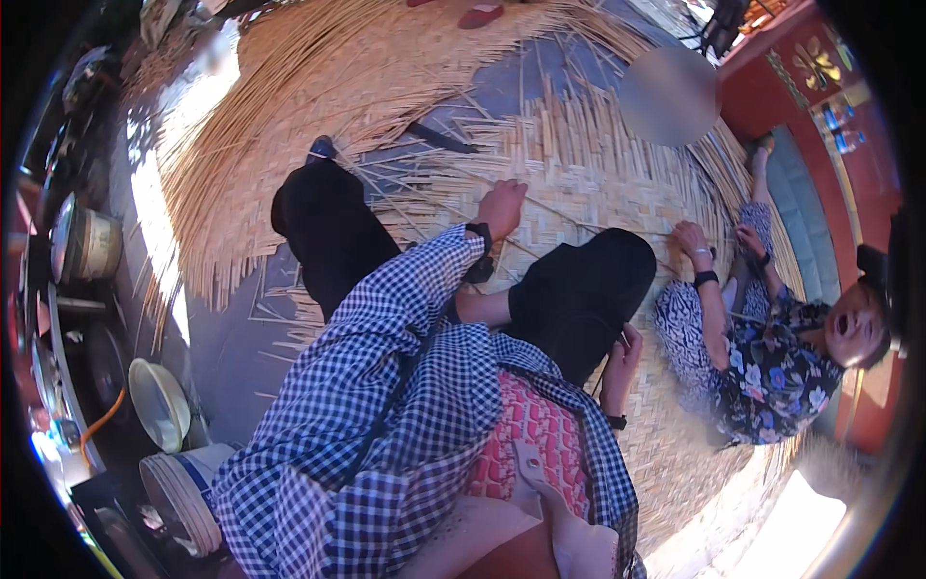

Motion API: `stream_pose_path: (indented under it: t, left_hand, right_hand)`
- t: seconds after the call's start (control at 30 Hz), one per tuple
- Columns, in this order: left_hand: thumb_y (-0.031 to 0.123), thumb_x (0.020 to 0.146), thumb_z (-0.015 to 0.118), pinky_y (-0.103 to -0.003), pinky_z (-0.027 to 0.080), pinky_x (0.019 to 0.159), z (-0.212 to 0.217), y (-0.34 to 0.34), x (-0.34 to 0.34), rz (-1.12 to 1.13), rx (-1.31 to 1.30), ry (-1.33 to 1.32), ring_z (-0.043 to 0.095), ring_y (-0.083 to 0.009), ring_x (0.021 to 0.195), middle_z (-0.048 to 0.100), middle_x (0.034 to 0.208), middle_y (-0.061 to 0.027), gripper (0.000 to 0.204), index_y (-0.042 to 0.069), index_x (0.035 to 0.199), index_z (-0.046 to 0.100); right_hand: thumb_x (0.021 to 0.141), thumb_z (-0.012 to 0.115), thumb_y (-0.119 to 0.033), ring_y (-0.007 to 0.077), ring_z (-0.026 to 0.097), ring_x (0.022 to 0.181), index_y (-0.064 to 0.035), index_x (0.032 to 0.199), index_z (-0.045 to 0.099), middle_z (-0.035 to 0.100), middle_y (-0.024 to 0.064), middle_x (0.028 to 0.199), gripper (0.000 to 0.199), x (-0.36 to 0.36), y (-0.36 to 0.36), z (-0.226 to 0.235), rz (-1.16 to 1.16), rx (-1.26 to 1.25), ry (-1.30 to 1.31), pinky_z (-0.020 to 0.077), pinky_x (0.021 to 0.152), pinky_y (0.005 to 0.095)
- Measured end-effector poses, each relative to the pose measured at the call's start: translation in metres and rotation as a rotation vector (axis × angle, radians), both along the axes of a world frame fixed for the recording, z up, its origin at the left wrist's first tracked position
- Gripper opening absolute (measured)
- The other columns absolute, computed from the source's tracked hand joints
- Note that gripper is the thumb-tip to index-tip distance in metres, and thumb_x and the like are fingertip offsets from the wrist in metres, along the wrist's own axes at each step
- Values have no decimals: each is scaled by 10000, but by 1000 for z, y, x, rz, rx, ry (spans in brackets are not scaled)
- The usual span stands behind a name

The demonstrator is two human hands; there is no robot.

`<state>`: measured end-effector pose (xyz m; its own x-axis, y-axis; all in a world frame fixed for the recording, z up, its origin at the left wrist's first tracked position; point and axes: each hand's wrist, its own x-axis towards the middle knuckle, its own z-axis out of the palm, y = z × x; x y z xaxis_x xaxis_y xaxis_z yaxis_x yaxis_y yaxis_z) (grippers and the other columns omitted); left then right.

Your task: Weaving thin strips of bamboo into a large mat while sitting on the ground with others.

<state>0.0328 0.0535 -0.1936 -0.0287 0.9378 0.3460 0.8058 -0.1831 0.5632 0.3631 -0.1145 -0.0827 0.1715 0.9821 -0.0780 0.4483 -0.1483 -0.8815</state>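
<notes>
A broad woven reed mat [675, 405] lies beneath me, its far edge fraying into loose pale strips. My left hand [502, 206] reaches forward between my knees, low over the weave. Its fingers are curled round a thin reed strip [555, 214] that runs off to the right toward a co-worker's hand. Beside my right thigh, my right hand [620, 372] hangs with loosely extended fingers, holding nothing that I can see. Part of that hand is hidden by my leg and sleeve.
A co-worker in a floral shirt [772, 386] sits at the right, both hands near the mat. More loose reeds [318, 87] spread at the far left. A pale basin [159, 405], stacked buckets [183, 497] and a pot [87, 241] stand along the left. A red cabinet [801, 116] borders the right.
</notes>
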Motion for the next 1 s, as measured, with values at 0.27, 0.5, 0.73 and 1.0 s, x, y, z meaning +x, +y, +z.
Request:
stream_pose_path:
  t: [0.27, 0.5, 0.73, 1.0]
  left_hand:
    - [136, 840, 601, -453, 525, 754, -22, 7, -20, -141, -91, 334, 624, -304, 949, 620, 957, -102, 212, 74, 1042, 618]
    - [91, 822, 572, -437, 526, 770, 22, 5, -51, -266, -244, 291, 643, -324, 932, 664, 911, -120, 186, 123, 957, 696]
    - [222, 898, 584, -431, 536, 730, 85, -16, -97, -138, -273, 140, 669, -313, 906, 685, 952, -144, 224, 94, 1022, 720]
    - [330, 1045, 510, -226, 503, 593, 221, -48, -100, -431, 24, -1609, 619, -133, 773, 624, 875, -43, 329, 32, 1111, 634]
  right_hand:
    - [914, 394, 18, 290, 541, 1148, 12, 1305, 457, 475, 187, 1299, 396, 0, 8, -27, -83, 15, -153, 446, 978, 377]
    - [888, 472, 23, 280, 559, 1003, -1, 1160, 532, 544, 156, 1152, 280, -4, 24, -6, -15, 22, -306, 472, 865, 398]
    - [917, 540, -12, 312, 605, 1026, 17, 1105, 584, 633, 153, 1042, 195, -14, 49, 45, 282, 190, -604, 472, 905, 413]
    - [890, 647, -55, 335, 634, 1045, -14, 1240, 583, 591, 197, 1219, 358, -156, 104, 93, 470, 577, -219, 509, 876, 363]
